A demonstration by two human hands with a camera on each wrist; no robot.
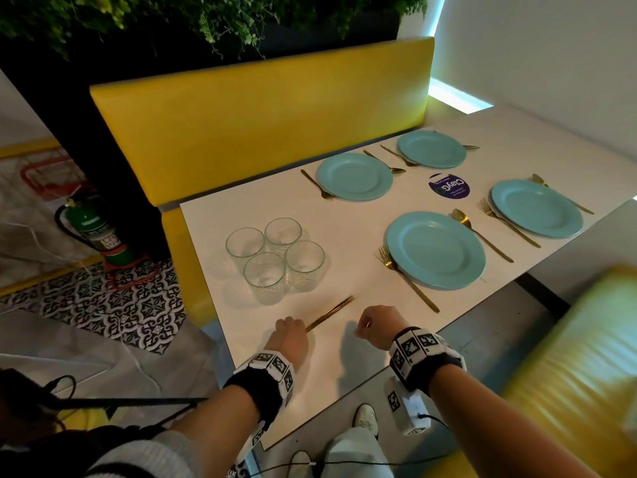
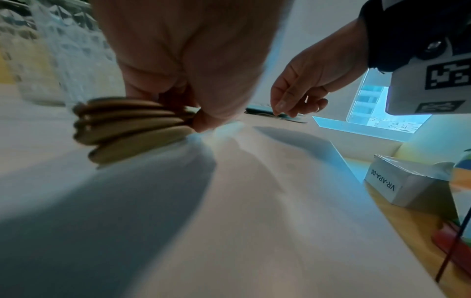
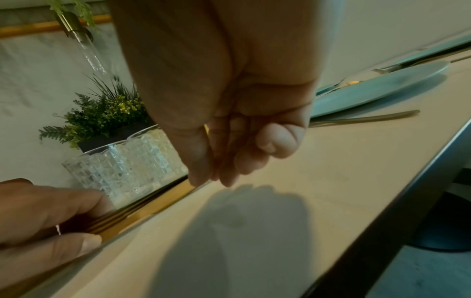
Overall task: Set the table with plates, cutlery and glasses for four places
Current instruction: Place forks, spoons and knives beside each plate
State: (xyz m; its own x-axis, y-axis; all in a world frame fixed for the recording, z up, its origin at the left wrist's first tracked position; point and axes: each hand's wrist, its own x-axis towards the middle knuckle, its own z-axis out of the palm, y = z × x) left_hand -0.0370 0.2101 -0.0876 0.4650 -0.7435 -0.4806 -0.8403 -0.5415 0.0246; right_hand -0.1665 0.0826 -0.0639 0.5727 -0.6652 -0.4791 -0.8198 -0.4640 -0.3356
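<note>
**Gold knives next, one per plate**

Left hand point(image 1: 289, 334) grips a bundle of gold knives point(image 1: 330, 313) by one end, tips resting on the white table point(image 1: 344, 236). Right hand point(image 1: 374, 326) sits just beside, fingers curled, apparently empty. Tip: peel off one knife w/ right hand, lay it parallel to the nearest blue plate point(image 1: 436, 250). Glasses point(image 1: 275, 258) clustered just beyond the bundle, not yet placed

Cool window light from the far right, soft shadows, blurred wide-angle edges.
</note>
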